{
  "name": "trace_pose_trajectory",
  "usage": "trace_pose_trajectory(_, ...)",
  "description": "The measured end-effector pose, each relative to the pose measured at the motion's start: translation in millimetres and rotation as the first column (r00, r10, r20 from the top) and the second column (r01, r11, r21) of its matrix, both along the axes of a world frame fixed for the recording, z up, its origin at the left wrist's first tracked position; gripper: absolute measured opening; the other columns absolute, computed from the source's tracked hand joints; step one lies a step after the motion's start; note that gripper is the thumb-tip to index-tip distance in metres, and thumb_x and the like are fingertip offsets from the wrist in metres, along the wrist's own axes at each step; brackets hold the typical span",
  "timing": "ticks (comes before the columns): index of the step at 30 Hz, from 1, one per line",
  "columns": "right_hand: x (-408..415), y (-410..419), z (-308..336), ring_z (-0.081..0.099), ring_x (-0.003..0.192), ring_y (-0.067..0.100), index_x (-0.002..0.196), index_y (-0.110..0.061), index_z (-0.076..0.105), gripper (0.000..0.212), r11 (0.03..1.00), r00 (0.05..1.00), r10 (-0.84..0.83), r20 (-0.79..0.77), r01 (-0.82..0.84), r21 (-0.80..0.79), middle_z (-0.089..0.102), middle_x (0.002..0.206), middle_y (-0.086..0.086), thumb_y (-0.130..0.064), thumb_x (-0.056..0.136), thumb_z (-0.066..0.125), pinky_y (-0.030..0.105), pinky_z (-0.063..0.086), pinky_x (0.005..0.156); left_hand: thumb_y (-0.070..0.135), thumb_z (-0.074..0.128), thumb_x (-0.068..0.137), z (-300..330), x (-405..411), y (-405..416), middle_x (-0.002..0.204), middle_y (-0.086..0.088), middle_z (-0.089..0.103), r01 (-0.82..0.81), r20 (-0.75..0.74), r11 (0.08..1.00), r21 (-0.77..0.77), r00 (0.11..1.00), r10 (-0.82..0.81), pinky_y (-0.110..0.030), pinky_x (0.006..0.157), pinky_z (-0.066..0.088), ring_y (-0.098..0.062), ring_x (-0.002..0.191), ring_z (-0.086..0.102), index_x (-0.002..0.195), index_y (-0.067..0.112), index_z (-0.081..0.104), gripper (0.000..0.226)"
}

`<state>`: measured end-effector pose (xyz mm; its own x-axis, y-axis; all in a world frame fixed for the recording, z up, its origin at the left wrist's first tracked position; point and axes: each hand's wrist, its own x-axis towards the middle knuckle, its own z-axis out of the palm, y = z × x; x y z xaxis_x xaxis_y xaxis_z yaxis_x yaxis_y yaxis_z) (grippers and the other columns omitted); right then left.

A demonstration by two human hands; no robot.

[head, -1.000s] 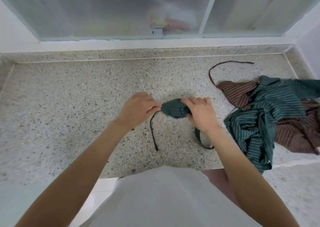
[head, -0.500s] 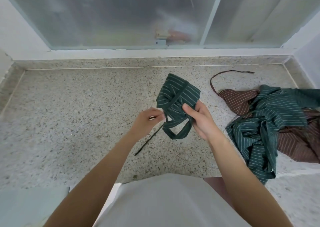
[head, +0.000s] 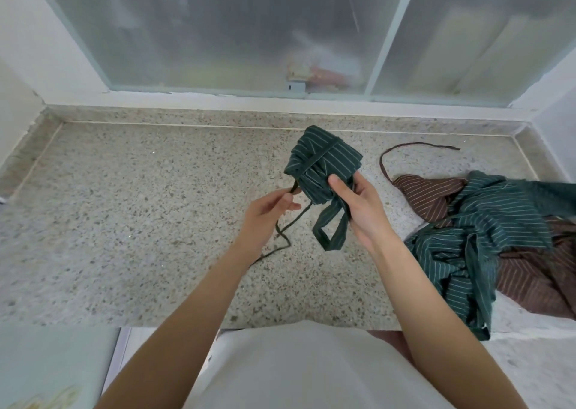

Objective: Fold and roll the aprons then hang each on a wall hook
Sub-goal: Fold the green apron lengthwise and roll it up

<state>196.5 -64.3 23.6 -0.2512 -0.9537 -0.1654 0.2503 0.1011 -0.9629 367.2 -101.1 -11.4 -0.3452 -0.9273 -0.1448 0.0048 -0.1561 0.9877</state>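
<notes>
The left hand [head: 270, 204] pinches a thin dark green tie cord [head: 282, 233] trailing onto the speckled stone counter [head: 124, 221]. The right hand [head: 358, 209] grips the rolled green striped apron [head: 324, 162], held above the counter and bound by one strap. To the right, a heap of unfolded green and brown striped aprons [head: 498, 237] awaits. No wall hook is visible.

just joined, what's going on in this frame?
A person is tying up a rolled green striped apron above a speckled stone counter. The right hand grips the bundle, with a strap already wrapped across it and a loop hanging below. The left hand pinches the thin tie string, whose end trails onto the counter. A heap of unfolded green and brown aprons lies at the right. No hook is in view.
</notes>
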Motion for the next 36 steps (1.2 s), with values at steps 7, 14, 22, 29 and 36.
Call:
trace_pose_trajectory(7,-38.0,10.9,5.6,0.060,0.111,0.017,0.131,-0.020,0.047,0.064,0.789,0.732,0.611,-0.300,-0.591,0.166,0.064,0.120,-0.003,-0.028,0.075,0.076,0.035,0.051,0.092,0.016,0.061,0.089,-4.6,22.7,-19.6,0.082,0.014,0.068,0.463,0.658,0.862,-0.207,0.718,-0.228,-0.020,0.075,0.050,-0.006,0.073,0.062,0.094,0.022,0.071,0.012)
trace_pose_trajectory(14,-31.7,-1.5,-2.3,0.061,0.098,0.007,0.128,-0.031,0.045,0.053,0.758,0.388,0.616,-0.686,-0.528,0.382,0.063,0.111,-0.010,-0.034,0.082,0.070,0.031,0.050,0.090,0.042,0.051,0.093,26.5,20.5,-41.9,0.099,0.008,0.068,0.606,0.899,0.705,-0.367,0.427,0.101,-0.022,0.067,0.038,-0.012,0.087,0.060,0.104,0.029,0.070,0.026)
trace_pose_trajectory(22,-10.5,-24.1,-29.5,0.060,0.091,0.007,0.112,-0.022,0.049,0.041,0.932,0.609,0.349,-0.712,-0.303,0.197,0.063,0.102,-0.009,-0.032,0.080,0.073,0.022,0.047,0.076,0.028,0.070,0.082,35.4,7.0,-23.1,0.080,0.013,0.071,0.095,0.526,0.728,-0.679,0.755,0.393,-0.012,0.065,0.047,0.002,0.068,0.060,0.086,0.023,0.075,0.008)
trace_pose_trajectory(29,37.0,-52.7,-53.4,0.065,0.096,0.016,0.109,-0.013,0.055,0.031,0.944,0.992,0.129,-0.004,-0.122,0.307,0.066,0.107,0.006,-0.020,0.083,0.070,0.031,0.053,0.080,0.024,0.073,0.080,7.1,21.3,-29.5,0.074,0.011,0.069,-0.173,0.446,0.803,-0.570,0.756,0.479,-0.021,0.063,0.053,-0.003,0.063,0.062,0.085,0.018,0.074,0.009)
trace_pose_trajectory(36,37.3,-82.3,-115.5,0.062,0.100,0.022,0.116,-0.017,0.058,0.046,0.822,0.996,0.049,0.078,-0.085,0.563,0.065,0.112,0.005,-0.035,0.077,0.074,0.043,0.050,0.091,0.024,0.069,0.083,-55.0,13.6,-61.7,0.081,0.011,0.068,-0.221,0.589,0.939,-0.263,0.734,0.337,-0.017,0.069,0.051,0.001,0.076,0.061,0.089,0.022,0.072,0.006)
